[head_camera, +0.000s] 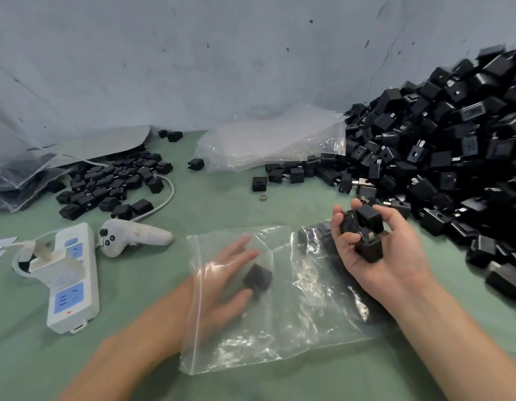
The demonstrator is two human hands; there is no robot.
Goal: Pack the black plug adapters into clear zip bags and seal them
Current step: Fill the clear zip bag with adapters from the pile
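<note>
A clear zip bag [283, 322] lies open on the green cloth at centre. My left hand [228, 285] is inside it, blurred, fingers spread, with one black plug adapter [257, 279] at the fingertips; whether it holds the adapter is unclear. My right hand [375, 250] hovers at the bag's right edge, palm up, fingers curled round three black adapters [365, 230]. More dark adapters show through the plastic at the bag's far right.
A large heap of black adapters [442, 151] fills the right side. A smaller pile [112, 183] lies back left. Spare clear bags [268, 140] sit at the back. A white power strip [68, 279] and a white controller [129, 235] lie left.
</note>
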